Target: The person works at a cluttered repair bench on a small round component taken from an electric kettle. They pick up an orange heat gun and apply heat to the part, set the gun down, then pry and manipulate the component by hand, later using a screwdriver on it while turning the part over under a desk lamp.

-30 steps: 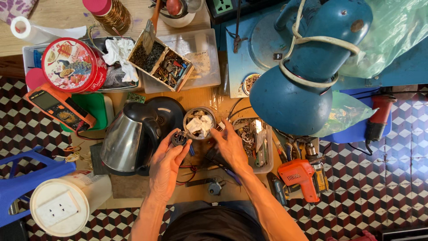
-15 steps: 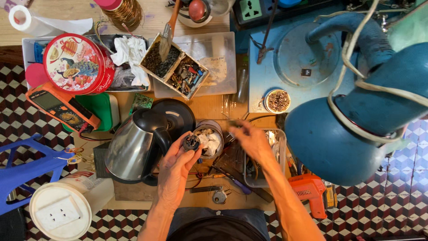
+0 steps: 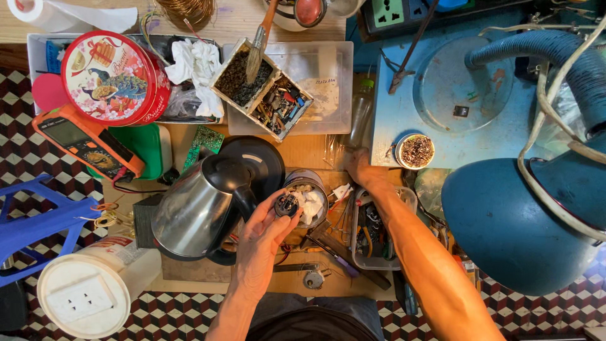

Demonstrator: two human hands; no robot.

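Note:
My left hand (image 3: pixel 262 243) holds a small round dark part (image 3: pixel 287 204) at its fingertips, just in front of a metal can (image 3: pixel 308 192) stuffed with white cloth. A steel electric kettle (image 3: pixel 199 205) with an open black lid lies right of centre-left, touching my left hand's side. My right hand (image 3: pixel 361 169) reaches forward to the far side of the bench, near a clear plastic bottle (image 3: pixel 360 113) and the edge of a blue metal stand (image 3: pixel 442 95). Its fingers are partly hidden, and I cannot tell whether it holds anything.
A blue desk lamp (image 3: pixel 524 215) looms at the right. A tray of tools (image 3: pixel 375 230) sits under my right forearm. Also here: a round red tin (image 3: pixel 113 79), an orange multimeter (image 3: pixel 88 142), a divided parts box (image 3: pixel 262 88), a white bucket (image 3: pixel 85 297), a blue stool (image 3: pixel 35 221).
My right hand left the can and moved forward and right toward the bottle and blue stand. My left hand stays at the can with the dark part. The view shifted left.

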